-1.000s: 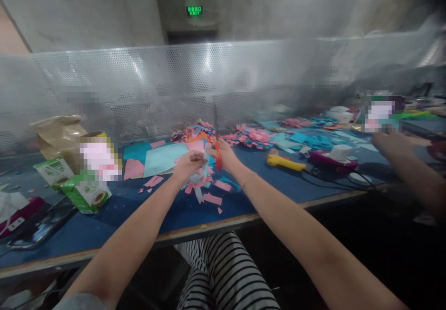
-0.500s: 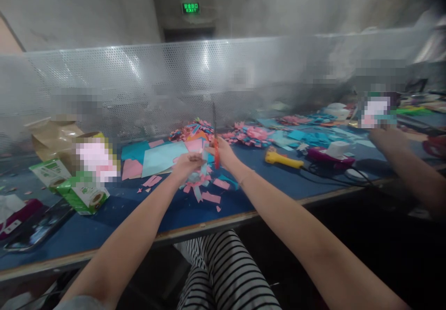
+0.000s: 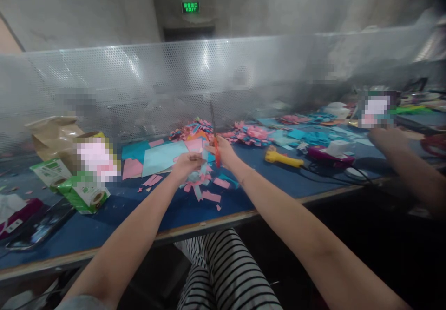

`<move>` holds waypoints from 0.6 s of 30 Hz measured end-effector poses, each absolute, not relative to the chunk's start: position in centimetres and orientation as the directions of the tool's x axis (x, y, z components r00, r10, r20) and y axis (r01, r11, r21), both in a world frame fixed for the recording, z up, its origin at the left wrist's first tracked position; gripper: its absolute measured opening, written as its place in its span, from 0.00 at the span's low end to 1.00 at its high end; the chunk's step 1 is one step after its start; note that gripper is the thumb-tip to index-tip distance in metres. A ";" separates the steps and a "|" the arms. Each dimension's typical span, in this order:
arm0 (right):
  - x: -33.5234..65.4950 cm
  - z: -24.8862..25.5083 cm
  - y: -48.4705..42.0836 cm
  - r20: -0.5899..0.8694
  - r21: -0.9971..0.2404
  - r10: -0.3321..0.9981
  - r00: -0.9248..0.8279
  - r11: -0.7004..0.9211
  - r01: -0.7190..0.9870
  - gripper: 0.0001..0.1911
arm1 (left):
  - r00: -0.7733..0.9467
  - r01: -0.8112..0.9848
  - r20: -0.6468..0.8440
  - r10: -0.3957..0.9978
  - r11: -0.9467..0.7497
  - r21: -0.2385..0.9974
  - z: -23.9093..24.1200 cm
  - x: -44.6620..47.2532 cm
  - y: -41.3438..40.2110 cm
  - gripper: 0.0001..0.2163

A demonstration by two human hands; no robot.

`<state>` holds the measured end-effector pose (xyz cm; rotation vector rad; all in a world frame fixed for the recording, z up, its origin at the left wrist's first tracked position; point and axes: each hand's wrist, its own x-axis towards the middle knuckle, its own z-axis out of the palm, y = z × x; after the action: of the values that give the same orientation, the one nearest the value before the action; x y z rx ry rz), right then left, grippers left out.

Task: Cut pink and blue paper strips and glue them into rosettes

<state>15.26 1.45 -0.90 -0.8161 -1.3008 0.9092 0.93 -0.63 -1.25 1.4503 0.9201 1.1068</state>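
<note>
**Paper strip pinched by the left hand, scissors gripped by the right hand**

Well to the left of the left hand, two green boxes are set on the blue worktop. Pale blue sheets are spread just beyond and to the left of that hand. The left hand is nearly closed, its fingertips drawn together on the pale blue strip. Just below it, a cluster of pink and pale blue paper pieces is seen.

The strip is held between the two hands, its long axis running roughly away from the body. The scissors are held just right of the strip, with the orange-red handles enclosed by the curled fingers of the right hand. Their blades are pointed away from the body, beyond the hand, and shown almost together; whether they are tilted upward cannot be told. The long axis is set roughly parallel to the strip.

To the right of the right hand, a yellow-handled tool is laid, its handle end turned rightward. Farther right, another person's hand is seen, blurred; its grip cannot be told.
</note>
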 end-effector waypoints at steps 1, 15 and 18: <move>15.3 -0.9 1.5 0.432 -0.897 0.901 0.040 0.433 -0.090 0.19 | 0.277 -0.014 0.154 0.948 -0.156 0.988 -1.3 0.9 -0.6 0.12; 15.7 -1.3 2.1 0.455 -0.890 0.889 0.047 0.456 -0.008 0.18 | 0.295 0.023 0.146 0.944 -0.160 0.987 -1.8 0.7 0.0 0.13; 15.9 -1.5 2.7 0.435 -0.900 0.897 0.079 0.437 -0.001 0.17 | 0.305 0.060 0.134 0.943 -0.159 0.985 -1.7 0.7 -0.2 0.13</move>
<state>15.94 2.73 -1.50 -0.8945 -1.3208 0.8279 0.75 -0.16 -1.71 1.5084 0.9643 1.0418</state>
